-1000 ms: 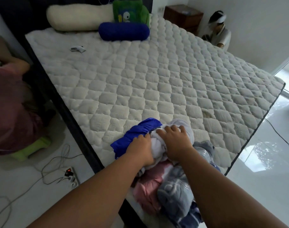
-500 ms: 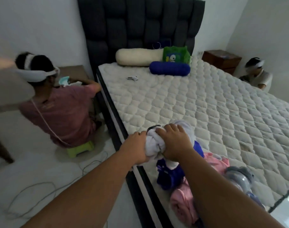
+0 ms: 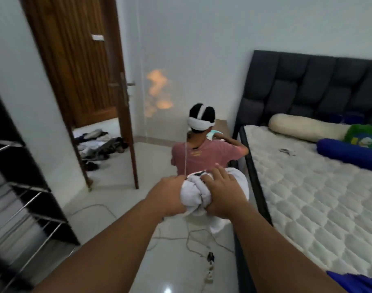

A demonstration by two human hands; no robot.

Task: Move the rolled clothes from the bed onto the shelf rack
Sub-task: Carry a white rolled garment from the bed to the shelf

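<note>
Both hands clamp one white rolled cloth bundle in mid-air, the left hand closed on its left end, the right hand wrapped over its top, above pale tiled floor just off the quilted white mattress edge. One black metal-barred shelf rack stands at left, open floor between. One blue cloth lies on the mattress corner.

This was a home bedroom: a bed with a white quilted mattress stood against a dark grey tufted headboard. A cream bolster pillow lay at its head, and a brown wooden door stood ajar beside white walls.
</note>
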